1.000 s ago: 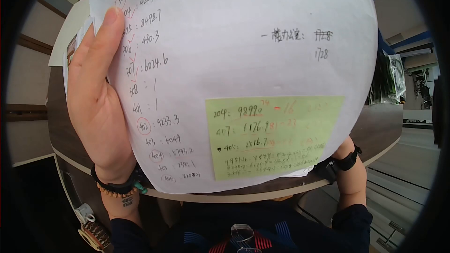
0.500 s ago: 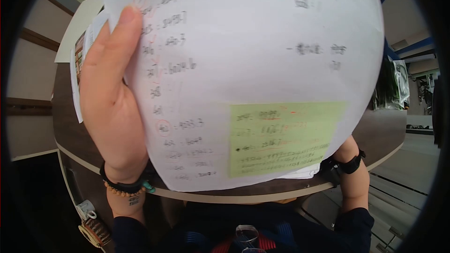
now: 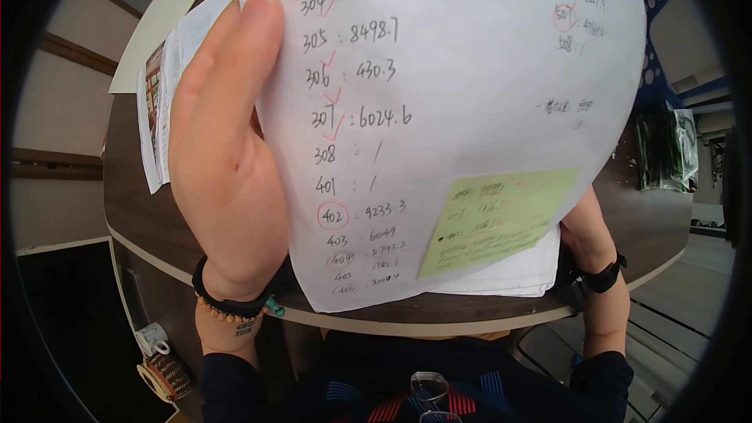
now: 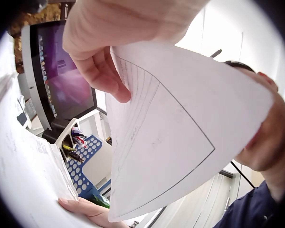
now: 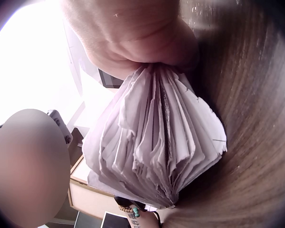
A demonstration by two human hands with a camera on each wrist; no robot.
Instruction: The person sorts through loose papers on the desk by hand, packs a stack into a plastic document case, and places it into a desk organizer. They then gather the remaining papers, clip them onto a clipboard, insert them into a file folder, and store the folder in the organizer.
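Note:
In the head view my left hand (image 3: 235, 164) holds a white sheet (image 3: 439, 39) by its left edge, thumb over the written side. The sheet bears handwritten numbers with red circles and ticks, and a green sticky note (image 3: 501, 223) low on its right. From the left wrist view, the fingers (image 4: 118, 90) of that hand curl round the paper's edge. My right hand (image 5: 137, 40) grips a thick, worn bundle of papers (image 5: 154, 128), whose leaves fan out over the wooden table. In the head view the sheet hides most of the right hand.
Printed papers (image 3: 160, 102) lie at the table's left. Plastic packets (image 3: 662, 145) are on the right side. A monitor (image 4: 69, 71), a pen holder (image 4: 69, 137) and a blue perforated rack (image 4: 83, 159) stand behind. A mug (image 3: 149, 337) and a woven round object (image 3: 166, 376) are at lower left.
In the head view my left hand and the sheet have shifted right. The sheet has turned, its sticky note now slanting, and more of the papers beneath shows. The right hand keeps its grip.

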